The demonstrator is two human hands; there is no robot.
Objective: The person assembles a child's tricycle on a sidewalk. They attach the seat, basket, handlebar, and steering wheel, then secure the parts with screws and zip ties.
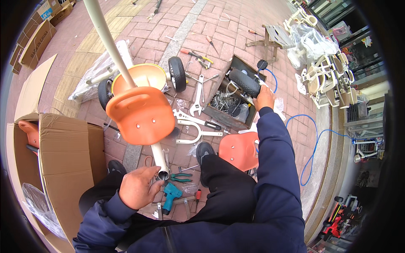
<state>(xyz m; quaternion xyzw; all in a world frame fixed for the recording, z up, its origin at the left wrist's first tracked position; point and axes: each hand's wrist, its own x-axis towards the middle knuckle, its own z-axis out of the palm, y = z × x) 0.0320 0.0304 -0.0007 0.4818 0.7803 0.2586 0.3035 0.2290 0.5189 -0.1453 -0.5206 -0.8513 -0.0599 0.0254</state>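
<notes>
Tube touches half-open left hand; right hand curls by wheel, grip unclear.

Pinkish brick paving, adjustable wrench, open toolbox

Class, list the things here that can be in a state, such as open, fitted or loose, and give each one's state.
Toolbox: open, small metal parts inside
Cardboard box: open
Frame tube: near end open
Upper orange seat: fitted
Lower orange seat: apart from frame tube
Black wheel: not on frame tube
Adjustable wrench: lying flat
Teal drill: lying down, power unclear
Left hand: at tube's end
Right hand: by wheel, grip unclear
</notes>
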